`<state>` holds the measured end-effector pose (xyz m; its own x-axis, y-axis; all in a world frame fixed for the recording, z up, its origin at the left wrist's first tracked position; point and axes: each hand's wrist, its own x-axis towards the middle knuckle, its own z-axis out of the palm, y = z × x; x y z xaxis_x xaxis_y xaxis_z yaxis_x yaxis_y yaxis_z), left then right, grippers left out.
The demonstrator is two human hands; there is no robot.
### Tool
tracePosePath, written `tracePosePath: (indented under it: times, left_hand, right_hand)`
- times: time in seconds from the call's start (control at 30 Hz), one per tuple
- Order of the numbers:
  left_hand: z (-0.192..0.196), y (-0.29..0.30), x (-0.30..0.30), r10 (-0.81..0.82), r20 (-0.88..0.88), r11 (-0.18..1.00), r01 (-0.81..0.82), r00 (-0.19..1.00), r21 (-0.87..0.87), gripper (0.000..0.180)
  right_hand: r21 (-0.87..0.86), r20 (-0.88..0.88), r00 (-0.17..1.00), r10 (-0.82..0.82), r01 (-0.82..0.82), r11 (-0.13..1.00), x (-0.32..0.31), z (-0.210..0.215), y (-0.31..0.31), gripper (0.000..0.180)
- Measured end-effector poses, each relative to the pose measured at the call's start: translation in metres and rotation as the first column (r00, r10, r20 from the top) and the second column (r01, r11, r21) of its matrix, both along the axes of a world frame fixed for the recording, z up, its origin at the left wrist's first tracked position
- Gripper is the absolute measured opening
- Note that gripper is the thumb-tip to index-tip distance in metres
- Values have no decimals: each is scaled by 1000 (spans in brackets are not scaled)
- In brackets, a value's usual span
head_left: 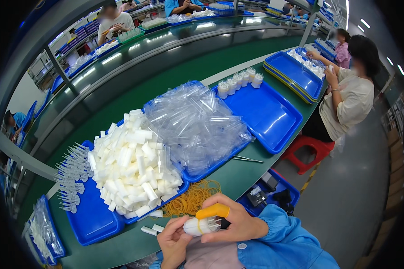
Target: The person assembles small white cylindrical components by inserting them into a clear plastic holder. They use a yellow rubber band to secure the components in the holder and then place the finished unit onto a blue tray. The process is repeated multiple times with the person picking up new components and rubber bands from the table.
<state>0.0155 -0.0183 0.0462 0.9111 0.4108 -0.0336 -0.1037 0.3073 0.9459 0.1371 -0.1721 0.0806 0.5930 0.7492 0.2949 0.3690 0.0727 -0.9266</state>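
A banded bundle of clear tubes with white filling (194,227) is held between my two hands, close to my body. My left hand (173,240) grips its left end with thumb and fingers. My right hand (238,223) closes round the other end, where thin prongs stick out; an orange finger cot (214,210) covers one finger. Just beyond lies a pile of yellow rubber bands (195,196). White foam-like cylinders (132,163) are heaped ahead to the left. Clear plastic tubes (195,123) fill the tray beside them. A few loose white cylinders (149,231) lie near my left hand.
A blue tray (274,123) at the right holds several finished-looking bundles (240,82). Tweezers (248,159) rest near its corner. Clear pronged parts (71,179) stand by the left tray (92,219). A co-worker (352,96) sits at the far right beside stacked trays (292,74).
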Motion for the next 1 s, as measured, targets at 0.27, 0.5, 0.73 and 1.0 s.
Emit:
tracePosePath:
  times: [0.27, 0.5, 0.73, 1.0]
  left_hand:
    - [4, 8, 9, -55, 134, 856, -22, 989, 516, 80]
    - [-6, 17, 14, -213, 107, 970, 197, 971, 142, 86]
    - [-4, 16, 11, -120, 105, 980, 134, 987, -144, 77]
    - [-13, 17, 7, -160, 206, 987, 153, 965, 52, 81]
  right_hand:
    - [58, -142, 988, 54, -46, 997, 7, -14, 9, 52]
    - [-16, 353, 903, -245, 268, 963, -13, -10, 18, 51]
    - [-89, 311, 950, -21, 51, 995, -12, -13, 17, 68]
    - [35, -288, 945, 157, -154, 988, 15, -25, 9, 82]
